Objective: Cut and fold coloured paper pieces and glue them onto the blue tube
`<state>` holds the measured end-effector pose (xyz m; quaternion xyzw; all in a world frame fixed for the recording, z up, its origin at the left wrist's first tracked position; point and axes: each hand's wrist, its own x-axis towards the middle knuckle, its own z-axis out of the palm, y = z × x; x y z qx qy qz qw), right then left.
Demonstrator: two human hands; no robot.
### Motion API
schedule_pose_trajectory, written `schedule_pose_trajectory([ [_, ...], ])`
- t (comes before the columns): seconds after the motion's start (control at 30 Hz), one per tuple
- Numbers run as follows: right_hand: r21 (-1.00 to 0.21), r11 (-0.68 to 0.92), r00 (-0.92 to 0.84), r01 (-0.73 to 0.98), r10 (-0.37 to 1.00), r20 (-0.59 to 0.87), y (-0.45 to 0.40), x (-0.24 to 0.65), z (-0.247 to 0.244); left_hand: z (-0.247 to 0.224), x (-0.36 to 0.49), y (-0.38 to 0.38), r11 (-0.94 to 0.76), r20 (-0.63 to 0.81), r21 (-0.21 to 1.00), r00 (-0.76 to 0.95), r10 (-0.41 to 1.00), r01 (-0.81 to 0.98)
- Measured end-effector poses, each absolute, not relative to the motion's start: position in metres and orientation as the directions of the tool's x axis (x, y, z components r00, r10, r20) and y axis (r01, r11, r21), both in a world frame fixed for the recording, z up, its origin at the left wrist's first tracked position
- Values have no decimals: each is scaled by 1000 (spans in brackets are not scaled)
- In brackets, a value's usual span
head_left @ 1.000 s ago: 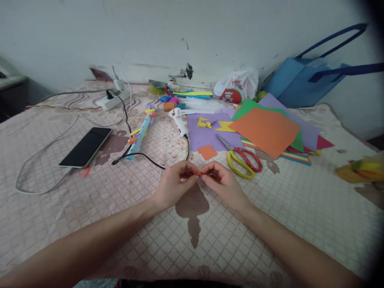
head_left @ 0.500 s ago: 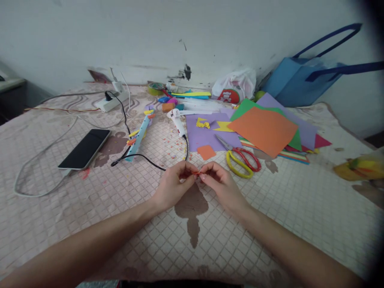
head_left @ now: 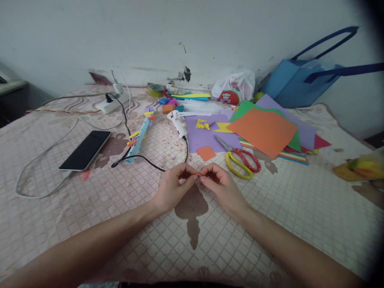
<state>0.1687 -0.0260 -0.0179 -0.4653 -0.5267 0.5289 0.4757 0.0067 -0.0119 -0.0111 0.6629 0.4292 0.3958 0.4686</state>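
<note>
My left hand (head_left: 177, 186) and my right hand (head_left: 222, 185) meet near the middle of the table, fingertips pinched together. Between them is a small orange piece (head_left: 198, 174), thin like foam or paper; my fingers cover most of it. Just beyond my hands lies an orange square (head_left: 206, 153) with rounded corners. Scissors (head_left: 240, 160) with one red and one yellow handle rest to the right, blades pointing away to the left. A white glue gun (head_left: 177, 124) lies farther back, its black cord running down behind my left hand.
Coloured sheets (head_left: 267, 128) are stacked at the right, beside a blue bag (head_left: 300, 82). A phone (head_left: 85, 151) on a cable lies left. A light-blue strip (head_left: 138, 140) with coloured pieces stands near a power strip (head_left: 112, 103). Small scraps dot the patterned tablecloth (head_left: 120, 224).
My hands stay in nearly the same place. The orange piece between my fingertips has turned slightly and shows a little more. The view has shifted very slightly.
</note>
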Motion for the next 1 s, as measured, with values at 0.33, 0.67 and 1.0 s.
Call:
schedule_pose_trajectory([
  [0.33,-998,-22,-96,-55,995,-17,-26,168,-16,-13,8,-13,-230,166,954,301,939,192],
  [0.67,-990,-28,-81,-136,997,-17,-26,165,-20,-10,10,-10,-144,93,978,304,948,149],
  [1.0,-981,-71,-63,-178,996,-61,-25,162,-17,-11,10,-10,-111,76,989,303,950,100],
])
